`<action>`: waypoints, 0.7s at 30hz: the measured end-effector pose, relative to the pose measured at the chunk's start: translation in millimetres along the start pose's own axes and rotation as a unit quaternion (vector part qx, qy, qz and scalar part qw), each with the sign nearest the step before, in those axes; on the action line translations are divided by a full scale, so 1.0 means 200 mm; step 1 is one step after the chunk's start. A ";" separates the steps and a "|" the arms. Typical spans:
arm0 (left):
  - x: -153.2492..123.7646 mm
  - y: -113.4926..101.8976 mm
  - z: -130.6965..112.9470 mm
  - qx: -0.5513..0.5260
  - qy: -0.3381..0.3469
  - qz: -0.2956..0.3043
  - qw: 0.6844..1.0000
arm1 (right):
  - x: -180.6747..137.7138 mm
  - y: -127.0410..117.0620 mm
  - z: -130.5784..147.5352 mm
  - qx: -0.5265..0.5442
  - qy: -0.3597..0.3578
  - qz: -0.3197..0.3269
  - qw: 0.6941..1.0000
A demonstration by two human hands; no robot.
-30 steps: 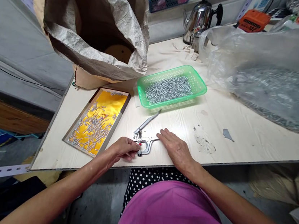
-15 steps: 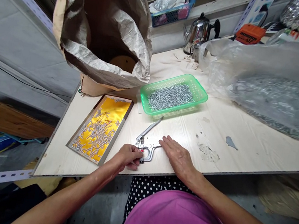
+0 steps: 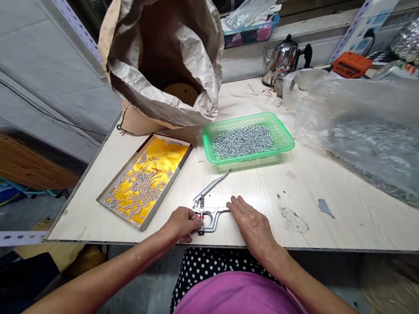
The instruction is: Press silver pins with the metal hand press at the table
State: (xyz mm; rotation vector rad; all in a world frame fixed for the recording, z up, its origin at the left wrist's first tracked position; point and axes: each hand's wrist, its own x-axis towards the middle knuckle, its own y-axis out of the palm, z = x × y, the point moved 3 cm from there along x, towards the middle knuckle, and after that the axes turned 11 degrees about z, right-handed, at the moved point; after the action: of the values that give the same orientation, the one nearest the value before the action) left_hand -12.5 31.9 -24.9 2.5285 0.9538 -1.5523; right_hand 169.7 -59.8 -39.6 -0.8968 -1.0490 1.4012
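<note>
Silver snap-fastener pliers (image 3: 215, 219) lie on the table near its front edge, one handle slanting up and away. At their jaw, my left hand (image 3: 182, 223) is closed in a pinch beside a small red part; whatever its fingertips hold is too small to make out. My right hand (image 3: 253, 227) rests with fingers stretched out over the end of the other handle, touching it. To the left, a shallow tray (image 3: 170, 185) with a yellow lining holds many small metal pins. Beyond the pliers stands a green plastic basket (image 3: 286, 145) filled with similar metal pieces.
A large open woven sack (image 3: 127, 78) stands at the back left. A clear plastic bag (image 3: 383, 142) of metal parts covers the right side. Behind are a steel kettle (image 3: 285, 59), an orange box (image 3: 351, 65) and a blue basket (image 3: 243, 38). The table edge (image 3: 335, 250) runs close to me.
The camera view has shifted slightly, so the table things appear a little lower and to the right. Both hands stay at the pliers, with little visible movement.
</note>
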 end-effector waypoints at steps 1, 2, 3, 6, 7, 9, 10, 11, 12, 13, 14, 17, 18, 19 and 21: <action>0.00 0.00 0.00 0.003 -0.004 0.003 1.000 | 0.00 0.00 0.01 -0.001 -0.001 0.004 1.000; 0.00 0.00 0.01 0.007 -0.008 0.007 1.000 | -0.01 0.00 0.01 -0.003 -0.002 0.010 1.000; 0.00 0.01 0.02 0.010 -0.011 0.011 1.000 | -0.01 0.00 0.02 -0.006 -0.002 0.019 1.000; -0.02 0.02 0.04 0.026 -0.006 0.014 1.000 | -0.04 -0.01 0.02 -0.015 -0.006 0.065 0.998; -0.02 0.02 0.05 0.032 0.000 0.011 0.999 | -0.04 -0.02 0.01 -0.013 -0.015 0.083 0.996; -0.03 0.02 0.06 0.048 0.013 0.001 0.999 | -0.03 -0.05 -0.01 -0.003 -0.048 0.121 0.991; -0.03 0.02 0.06 0.055 0.017 -0.002 0.998 | -0.01 -0.07 -0.02 0.002 -0.066 0.136 0.989; -0.03 0.03 0.07 0.062 0.020 -0.006 0.998 | 0.02 -0.09 -0.04 0.003 -0.082 0.147 0.986; -0.04 0.03 0.07 0.067 0.020 -0.007 0.998 | 0.06 -0.10 -0.06 0.001 -0.092 0.157 0.983; -0.04 0.03 0.07 0.070 0.020 -0.007 0.997 | 0.10 -0.12 -0.08 -0.004 -0.098 0.168 0.981; -0.04 0.03 0.07 0.072 0.020 -0.007 0.997 | 0.15 -0.13 -0.10 -0.013 -0.101 0.183 0.978; -0.03 0.03 0.08 0.070 0.021 -0.009 0.997 | 0.27 -0.13 -0.13 -0.048 -0.120 0.238 0.963; -0.03 0.03 0.08 0.068 0.020 -0.009 0.997 | 0.31 -0.13 -0.13 -0.060 -0.130 0.248 0.958; -0.03 0.03 0.08 0.066 0.019 -0.009 0.998 | 0.33 -0.14 -0.13 -0.069 -0.141 0.249 0.956; -0.03 0.04 0.08 0.060 0.015 -0.002 0.998 | 0.36 -0.14 -0.13 -0.080 -0.157 0.239 0.955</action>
State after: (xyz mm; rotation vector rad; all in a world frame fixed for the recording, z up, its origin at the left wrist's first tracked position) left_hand -24.0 17.9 -30.1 2.6387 0.8956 -1.6259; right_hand 195.8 13.3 -17.4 -1.1206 -1.2493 1.9303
